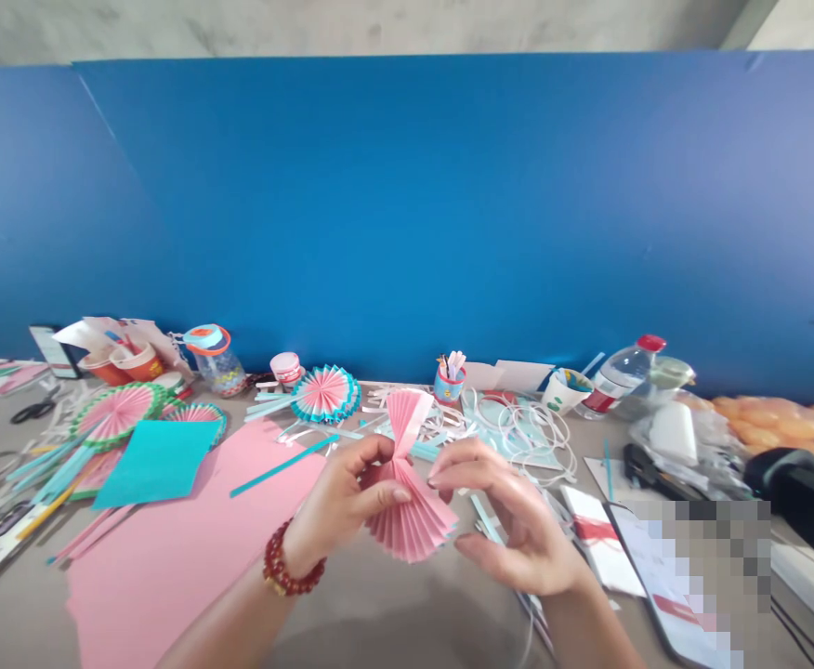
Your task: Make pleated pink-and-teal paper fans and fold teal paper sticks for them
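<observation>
My left hand (361, 497), with a red bead bracelet at the wrist, pinches a pleated pink paper fan (413, 520) at its narrow middle. The folds spread wide below the pinch, and a smaller section stands upright above it. Beside the fan's right edge is my right hand (505, 511), its fingers curved and apart from the thumb, holding nothing. Its fingertips are close to the pleats; whether they touch I cannot tell. Under my left arm lies a large pink sheet (170, 576), with a teal strip (282, 466) across its upper part.
A teal square of paper (156, 462) lies left, near a green-edged rosette (118, 412). Behind my hands are a blue-edged rosette (325, 393), a pen cup (450, 383) and tangled white cord (539, 432). A bottle (616, 381) and a phone (658, 576) are right.
</observation>
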Motion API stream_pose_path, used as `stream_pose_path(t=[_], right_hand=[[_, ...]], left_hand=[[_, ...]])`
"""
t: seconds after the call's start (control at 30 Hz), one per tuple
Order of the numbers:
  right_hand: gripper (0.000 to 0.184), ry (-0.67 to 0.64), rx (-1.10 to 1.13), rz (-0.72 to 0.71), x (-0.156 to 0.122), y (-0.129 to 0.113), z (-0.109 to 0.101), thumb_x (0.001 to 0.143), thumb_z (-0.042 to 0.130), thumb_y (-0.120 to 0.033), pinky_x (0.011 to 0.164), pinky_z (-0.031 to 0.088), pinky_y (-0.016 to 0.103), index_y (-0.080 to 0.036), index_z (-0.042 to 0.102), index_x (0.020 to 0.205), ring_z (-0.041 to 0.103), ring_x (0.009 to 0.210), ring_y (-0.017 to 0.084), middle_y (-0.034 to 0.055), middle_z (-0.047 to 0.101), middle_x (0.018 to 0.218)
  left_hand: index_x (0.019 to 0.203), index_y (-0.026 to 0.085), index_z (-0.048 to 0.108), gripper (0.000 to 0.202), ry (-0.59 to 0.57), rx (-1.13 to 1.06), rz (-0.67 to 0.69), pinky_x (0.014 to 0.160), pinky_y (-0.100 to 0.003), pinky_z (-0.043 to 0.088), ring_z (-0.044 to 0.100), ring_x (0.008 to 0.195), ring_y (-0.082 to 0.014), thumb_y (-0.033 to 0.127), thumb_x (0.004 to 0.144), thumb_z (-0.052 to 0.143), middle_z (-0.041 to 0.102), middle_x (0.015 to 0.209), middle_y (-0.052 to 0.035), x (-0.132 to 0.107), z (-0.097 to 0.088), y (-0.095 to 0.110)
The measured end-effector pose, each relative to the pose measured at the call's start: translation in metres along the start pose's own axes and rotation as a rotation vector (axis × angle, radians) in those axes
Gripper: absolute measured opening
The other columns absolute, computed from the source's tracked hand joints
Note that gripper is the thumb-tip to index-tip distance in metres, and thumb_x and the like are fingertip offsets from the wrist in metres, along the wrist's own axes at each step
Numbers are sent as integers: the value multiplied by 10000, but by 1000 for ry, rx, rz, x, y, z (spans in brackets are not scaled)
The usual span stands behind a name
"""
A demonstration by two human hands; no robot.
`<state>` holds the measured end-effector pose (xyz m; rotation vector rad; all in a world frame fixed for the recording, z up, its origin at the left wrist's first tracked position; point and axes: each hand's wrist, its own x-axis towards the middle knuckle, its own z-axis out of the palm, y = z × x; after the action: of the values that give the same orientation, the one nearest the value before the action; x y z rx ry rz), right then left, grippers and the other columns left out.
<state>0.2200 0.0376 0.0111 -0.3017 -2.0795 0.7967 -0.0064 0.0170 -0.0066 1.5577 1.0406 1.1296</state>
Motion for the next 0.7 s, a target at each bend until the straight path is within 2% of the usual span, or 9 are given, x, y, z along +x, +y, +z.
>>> stream_pose_path(t=[0.1, 0.23, 0.43, 0.53, 0.6, 0.7], right_hand=[[374, 31, -12, -17, 0, 1, 0, 845, 706, -297, 864, 512, 347, -227, 617, 1202, 596, 1001, 219, 76, 625, 1048], [284, 54, 26, -20, 2, 1, -2, 901, 640, -386, 828, 527, 359, -228, 654, 1135, 615, 947, 219, 86, 636, 1034], [280, 54, 83, -4, 4, 2, -4, 913, 591, -418, 853, 536, 399, -228, 663, 1107, 632, 990, 252, 99, 658, 1018], [237, 70, 75, -44, 3, 3, 0, 911, 575, -329, 843, 549, 408, -224, 658, 1107, 649, 978, 247, 102, 669, 1039], [203, 127, 12, -79, 4, 2, 4, 883, 599, -205, 819, 558, 373, -226, 662, 1075, 664, 939, 220, 86, 680, 1015], [255, 173, -102, -122, 6, -1, 8, 843, 623, -72, 791, 566, 305, -228, 668, 1039, 683, 894, 177, 58, 689, 981]], left_hand=[[914, 138, 624, 543, -12, 2, 5, 649, -246, 385, 494, 716, -149, 659, 768, 670, 593, 816, -29, 0, 0, 1], [921, 143, 637, 489, -28, 61, 28, 633, -237, 371, 482, 697, -139, 616, 798, 666, 603, 815, -24, -3, -1, 2], [881, 153, 646, 424, -44, 98, 57, 617, -228, 368, 491, 708, -148, 575, 838, 641, 589, 769, -18, -5, -1, 4], [889, 154, 656, 428, -46, 84, 74, 623, -228, 378, 501, 705, -147, 578, 851, 625, 598, 771, -20, -5, -1, 4], [909, 154, 663, 431, -56, 85, 77, 632, -231, 382, 504, 707, -146, 580, 855, 620, 603, 778, -21, -5, -1, 4], [932, 156, 662, 438, -55, 122, 86, 643, -235, 376, 498, 721, -147, 584, 846, 633, 599, 804, -22, -6, -1, 5]])
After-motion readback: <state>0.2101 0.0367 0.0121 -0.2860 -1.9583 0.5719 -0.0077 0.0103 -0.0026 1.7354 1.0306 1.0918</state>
